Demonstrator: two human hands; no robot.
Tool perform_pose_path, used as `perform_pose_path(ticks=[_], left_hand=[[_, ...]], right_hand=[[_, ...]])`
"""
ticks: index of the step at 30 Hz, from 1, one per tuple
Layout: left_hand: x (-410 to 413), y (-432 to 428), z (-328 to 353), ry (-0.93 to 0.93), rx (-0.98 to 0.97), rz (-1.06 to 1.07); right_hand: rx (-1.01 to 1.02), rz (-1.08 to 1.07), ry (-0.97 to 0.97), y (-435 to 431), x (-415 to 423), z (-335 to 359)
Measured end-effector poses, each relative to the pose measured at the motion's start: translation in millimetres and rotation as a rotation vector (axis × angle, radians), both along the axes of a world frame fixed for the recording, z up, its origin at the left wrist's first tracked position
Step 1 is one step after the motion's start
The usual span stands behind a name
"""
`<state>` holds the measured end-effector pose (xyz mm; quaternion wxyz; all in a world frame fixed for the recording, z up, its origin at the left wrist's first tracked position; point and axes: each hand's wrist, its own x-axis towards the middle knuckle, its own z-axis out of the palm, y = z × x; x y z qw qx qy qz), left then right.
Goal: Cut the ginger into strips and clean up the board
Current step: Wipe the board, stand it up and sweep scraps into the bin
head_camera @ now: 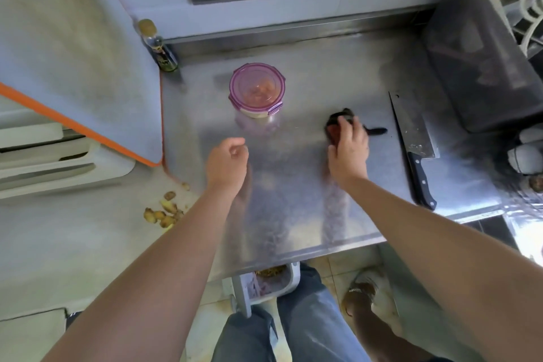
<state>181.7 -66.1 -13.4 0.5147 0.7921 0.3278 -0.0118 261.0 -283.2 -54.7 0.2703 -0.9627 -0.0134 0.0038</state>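
My right hand (348, 147) grips a dark cloth or scrubber (338, 123) with a reddish part, pressed on the steel counter (293, 185). My left hand (227, 163) hovers over the counter with loosely curled fingers and holds nothing. A white cutting board with an orange edge (76, 73) leans tilted at the left. Several ginger scraps (164, 210) lie below it on the pale left surface. A cleaver with a black handle (414, 144) lies to the right of my right hand.
A round container with a purple lid (257, 91) stands at the counter's middle back. A small bottle (158, 47) stands in the back left corner. A dark box (482, 62) occupies the right. A bin (270, 282) sits under the counter's front edge.
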Motion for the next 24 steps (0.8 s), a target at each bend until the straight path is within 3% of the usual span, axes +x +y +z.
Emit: perform_pose_path(ticks=[5,7,9,11,14,17,19,21,23,24], left_hand=[[38.9,-3.9,4.5,0.016,-0.384,0.28],[51.4,-4.2,12.2,0.043,-0.522,0.347],[63.2,-3.1,16.3,0.057,-0.591,0.37],[73.5,-2.0,19.1,0.078,-0.613,0.371],[82.9,-2.5,21.2,0.093,-0.611,0.41],[86.6,-1.7,20.7,0.036,-0.613,0.471],[86.3,0.5,22.3,0.007,-0.623,0.504],[84.4,3.4,24.1,0.013,-0.618,0.484],[81.6,2.9,26.4,0.063,-0.629,0.389],[80.8,1.5,26.4,0.072,-0.651,0.345]], right_hand=[[0.149,0.569,-0.052,16.5,-22.0,-0.9],[0.213,0.495,-0.108,13.0,-8.8,7.9],[0.233,0.249,-0.163,7.1,7.4,13.6],[0.2,0.107,-0.075,5.7,14.1,9.2],[0.113,0.384,-0.033,13.5,-6.0,-5.1],[0.148,0.651,0.032,13.9,-19.5,0.0],[0.216,0.553,-0.022,10.1,-8.2,9.6],[0.242,0.272,-0.111,4.2,9.1,17.5],[0.189,0.058,-0.066,0.0,20.9,16.1],[0.153,0.051,-0.023,0.9,21.5,12.8]])
